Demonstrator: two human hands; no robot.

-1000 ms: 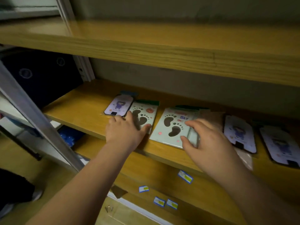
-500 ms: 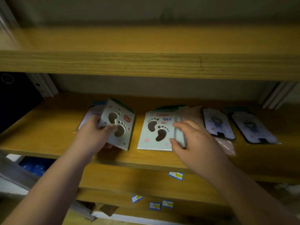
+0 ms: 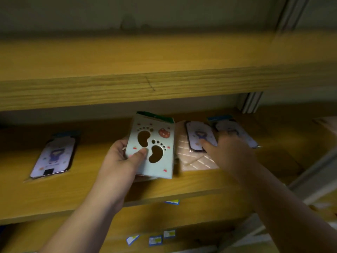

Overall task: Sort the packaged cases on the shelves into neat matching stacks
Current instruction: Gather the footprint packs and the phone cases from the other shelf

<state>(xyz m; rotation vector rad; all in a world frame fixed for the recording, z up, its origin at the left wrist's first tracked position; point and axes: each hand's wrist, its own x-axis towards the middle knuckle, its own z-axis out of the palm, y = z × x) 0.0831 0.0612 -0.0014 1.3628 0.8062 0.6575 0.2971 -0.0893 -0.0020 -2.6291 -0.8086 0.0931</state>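
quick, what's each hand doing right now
Left hand: holding the footprint case.
Right hand: open, fingers reaching onto the purple case.

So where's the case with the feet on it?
In the head view, the footprint case is mid-shelf, held by the left hand, just left of the quilted beige package.

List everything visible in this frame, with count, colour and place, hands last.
footprint case: one, pale green, raised off the middle shelf in the left hand
character cases: three, lilac; one far left, two right of centre
quilted packet: one, beige, flat, partly under a character case
middle shelf: wooden, yellow-brown
upper shelf: wooden, above
labels: about four, blue-white, low on the shelf fronts
left hand: grips the footprint case, thumb on its front
right hand: fingers extended onto a character case
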